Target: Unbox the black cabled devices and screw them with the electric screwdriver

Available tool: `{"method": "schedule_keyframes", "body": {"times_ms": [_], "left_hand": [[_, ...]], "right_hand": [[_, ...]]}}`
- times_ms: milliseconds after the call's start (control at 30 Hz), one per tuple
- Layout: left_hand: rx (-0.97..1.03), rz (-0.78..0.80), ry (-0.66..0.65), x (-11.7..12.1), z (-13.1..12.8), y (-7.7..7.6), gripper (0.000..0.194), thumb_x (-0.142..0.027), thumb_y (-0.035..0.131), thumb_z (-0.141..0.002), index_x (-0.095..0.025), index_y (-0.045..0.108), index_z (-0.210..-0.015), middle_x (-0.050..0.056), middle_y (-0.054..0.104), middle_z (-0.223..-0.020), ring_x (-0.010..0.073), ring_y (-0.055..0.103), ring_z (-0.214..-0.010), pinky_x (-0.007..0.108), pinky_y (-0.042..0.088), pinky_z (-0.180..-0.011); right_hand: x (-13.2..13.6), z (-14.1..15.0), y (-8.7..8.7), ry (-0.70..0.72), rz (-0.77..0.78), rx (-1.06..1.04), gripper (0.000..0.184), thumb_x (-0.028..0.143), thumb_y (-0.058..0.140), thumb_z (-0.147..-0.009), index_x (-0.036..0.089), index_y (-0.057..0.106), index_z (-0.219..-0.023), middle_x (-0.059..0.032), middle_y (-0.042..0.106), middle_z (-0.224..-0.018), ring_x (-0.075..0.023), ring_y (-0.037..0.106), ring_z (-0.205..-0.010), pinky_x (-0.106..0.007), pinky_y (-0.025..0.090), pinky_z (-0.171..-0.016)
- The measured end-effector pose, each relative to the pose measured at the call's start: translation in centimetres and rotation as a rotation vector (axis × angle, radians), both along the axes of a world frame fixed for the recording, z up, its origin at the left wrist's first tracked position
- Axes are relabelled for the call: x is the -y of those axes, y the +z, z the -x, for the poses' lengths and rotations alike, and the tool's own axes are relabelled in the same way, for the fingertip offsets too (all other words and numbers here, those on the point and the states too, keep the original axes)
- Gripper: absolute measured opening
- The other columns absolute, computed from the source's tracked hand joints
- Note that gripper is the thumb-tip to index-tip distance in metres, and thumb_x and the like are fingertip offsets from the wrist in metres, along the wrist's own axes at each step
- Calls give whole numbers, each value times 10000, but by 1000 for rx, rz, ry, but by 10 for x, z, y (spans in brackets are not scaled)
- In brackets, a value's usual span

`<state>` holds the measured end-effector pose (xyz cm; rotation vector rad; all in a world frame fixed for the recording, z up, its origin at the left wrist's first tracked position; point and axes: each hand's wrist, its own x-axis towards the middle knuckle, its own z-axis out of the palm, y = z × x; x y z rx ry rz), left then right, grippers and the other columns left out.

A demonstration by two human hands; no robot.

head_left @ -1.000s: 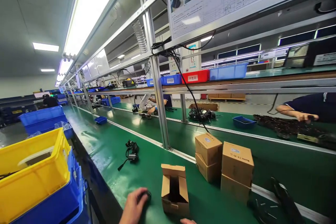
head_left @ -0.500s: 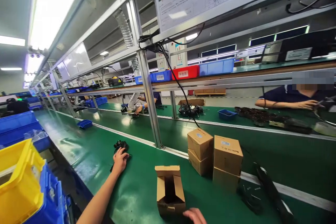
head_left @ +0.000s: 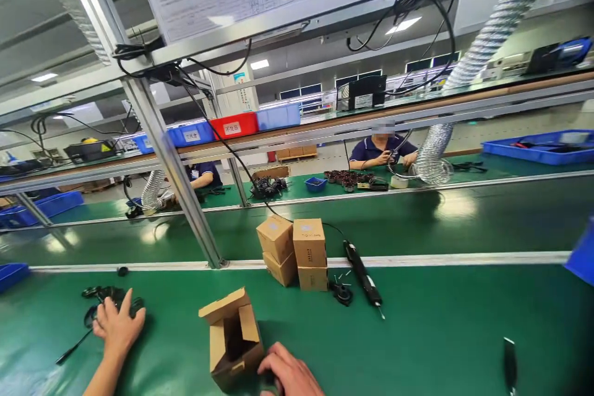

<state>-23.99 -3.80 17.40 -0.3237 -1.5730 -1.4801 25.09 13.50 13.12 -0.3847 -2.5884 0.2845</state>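
My left hand (head_left: 118, 325) lies over a tangle of black parts with a cable (head_left: 104, 297) on the green bench, its fingers spread apart. An open cardboard box (head_left: 234, 337) stands between my hands, flaps up and its inside dark. Beside the box's lower right side is my right hand (head_left: 290, 371), fingers curled. Something dark shows under these fingers, partly hidden, and I cannot make out its kind. Past the box stand stacked closed cardboard boxes (head_left: 310, 247). To their right lie a black electric screwdriver (head_left: 364, 275), a black round part (head_left: 342, 294) and several screws (head_left: 342, 276).
A metal post (head_left: 169, 161) rises from the bench's back rail. A black-handled tool (head_left: 510, 362) lies at the right. Blue bins (head_left: 13, 275) stand at the left edge. Across the bench a co-worker (head_left: 383, 151) sits behind dark parts (head_left: 346, 179). A cable (head_left: 232, 151) hangs down.
The view has swung to the right. My left hand's fingers have spread over the black parts. My right hand has come further into view, against the open box's side.
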Motion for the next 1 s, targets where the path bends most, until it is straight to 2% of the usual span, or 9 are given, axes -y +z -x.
{"method": "schedule_keyframes", "body": {"times_ms": [133,233,300,433,533,633,733,867,1000], "left_hand": [[-277,-54,-225,-7,-76,-33,562,-548,490,-876,-152,632,-1248,157,459,-1613,316,385,-1549,456,254,-1313],[-404,70,-640,-19,-143,-60,594,-562,380,-1036,-216,446,-1515,105,555,-1548,255,581,-1404,389,543,-1123],[-406,73,-1027,-27,-187,-69,645,-528,467,-1068,-286,281,-1637,85,386,-1685,246,416,-1548,397,433,-1240],[-394,-6,-1375,-38,-249,-59,846,-450,741,-940,-281,269,-1622,139,404,-1653,306,414,-1539,449,379,-1270],[-388,-72,-1355,-40,-266,-49,529,-427,807,-875,-208,603,-1311,156,573,-1455,330,590,-1340,444,496,-1140],[-458,6,-1306,-30,-267,-48,242,-377,805,-880,-196,710,-1009,128,579,-1435,317,602,-1308,421,514,-1083],[-520,241,-1324,-9,-260,-52,253,-410,687,-996,-280,758,-1200,96,456,-1597,327,414,-1521,491,369,-1236],[-638,503,-1297,12,-248,-62,721,-695,652,-957,-323,565,-1569,89,88,-1772,412,163,-1625,585,226,-1296],[-642,498,-1064,12,-252,-74,615,-535,608,-1045,-375,475,-1624,83,159,-1756,349,222,-1618,552,251,-1307]], "right_hand": [[10,-16,3,45,54,-140,608,405,518,-859,278,458,-1451,-59,481,-1348,-29,481,-995,-236,458,-1048],[9,-21,15,104,31,-161,803,707,386,-898,341,315,-1609,-59,160,-1661,-140,405,-1435,-375,363,-1368],[10,-17,28,112,-50,-130,847,790,391,-869,417,303,-1625,26,-6,-1717,-182,195,-1618,-413,216,-1467],[14,-4,50,100,-177,-134,775,706,562,-835,455,416,-1553,77,7,-1727,-188,190,-1619,-421,279,-1445],[14,1,52,88,-190,-101,670,628,527,-882,495,424,-1531,115,47,-1724,-157,194,-1621,-400,309,-1436],[15,0,46,74,-229,-65,594,562,403,-949,449,447,-1530,120,80,-1730,-141,194,-1624,-399,312,-1442],[19,0,42,71,-249,-37,596,515,337,-971,362,469,-1532,98,159,-1730,-134,167,-1642,-401,248,-1483],[20,1,42,103,-227,-48,612,544,384,-958,344,469,-1530,71,251,-1707,-135,213,-1633,-416,243,-1489],[5,7,37,130,-253,-64,712,690,407,-927,348,448,-1550,62,249,-1719,-151,233,-1659,-459,229,-1495]]}}
